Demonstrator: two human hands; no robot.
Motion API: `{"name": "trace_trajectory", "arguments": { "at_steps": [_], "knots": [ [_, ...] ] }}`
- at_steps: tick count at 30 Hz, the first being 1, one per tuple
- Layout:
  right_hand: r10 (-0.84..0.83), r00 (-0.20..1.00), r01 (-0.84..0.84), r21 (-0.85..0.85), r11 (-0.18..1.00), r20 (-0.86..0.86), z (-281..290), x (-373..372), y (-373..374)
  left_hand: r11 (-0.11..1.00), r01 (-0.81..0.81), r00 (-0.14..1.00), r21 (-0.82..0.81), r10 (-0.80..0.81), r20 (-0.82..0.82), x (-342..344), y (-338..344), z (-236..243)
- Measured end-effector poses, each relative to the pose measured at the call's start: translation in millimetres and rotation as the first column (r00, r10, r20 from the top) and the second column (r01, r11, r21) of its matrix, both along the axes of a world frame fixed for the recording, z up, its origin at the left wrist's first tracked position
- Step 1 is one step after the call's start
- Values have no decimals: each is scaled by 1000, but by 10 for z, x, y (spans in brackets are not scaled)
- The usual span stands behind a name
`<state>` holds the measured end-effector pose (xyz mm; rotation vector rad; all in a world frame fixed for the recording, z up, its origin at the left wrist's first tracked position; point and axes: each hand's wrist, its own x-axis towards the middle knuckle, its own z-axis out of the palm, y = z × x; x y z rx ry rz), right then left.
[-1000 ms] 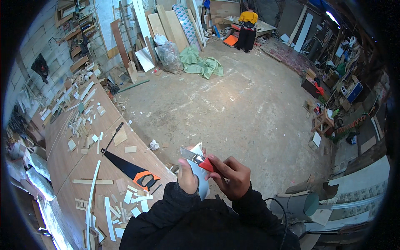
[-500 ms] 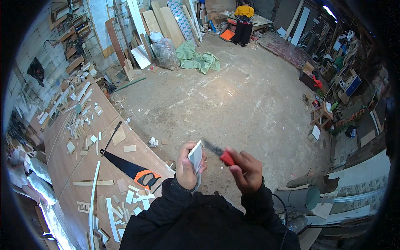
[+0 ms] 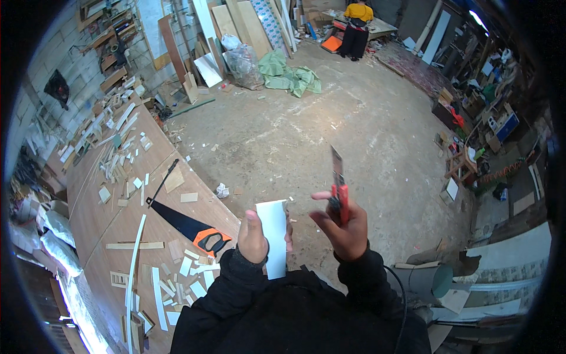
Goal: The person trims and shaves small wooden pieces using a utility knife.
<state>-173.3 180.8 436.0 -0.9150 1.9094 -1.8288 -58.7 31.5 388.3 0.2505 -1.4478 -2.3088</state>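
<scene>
My left hand is closed around a flat white strip of board, thumb on one edge and fingertips round the other. The strip stands nearly upright in front of my chest, its broad white face showing. To its right, my right hand grips a red-handled utility knife, with the blade pointing up and away from me. The blade is apart from the strip. My right index finger and thumb stick out to the left of the handle.
A plywood table at left carries wood offcuts and a handsaw with an orange handle. Farther off are a green tarp, leaning boards and a person in yellow. A grey cylinder lies at lower right.
The knife has moved away from the strip's upper end and now points up. My left hand has turned the strip so its broad white face shows.
</scene>
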Motion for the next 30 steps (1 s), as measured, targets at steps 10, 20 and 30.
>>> {"name": "trace_trajectory", "arguments": {
  "at_steps": [10, 20, 30],
  "knots": [
    [88, 980, -89, 0, 996, -178, 176, 153, -108, 994, -12, 998, -106, 6, -59, 128, 138, 21],
    [101, 960, -89, 58, 994, -260, 162, 282, 23, 989, -59, 997, -139, 51, -59, 205, 373, -7],
    [208, 976, -208, 11, 978, -56, 170, 362, 548, 992, -57, 998, -111, 52, -46, 279, 892, 42]
  ]
}}
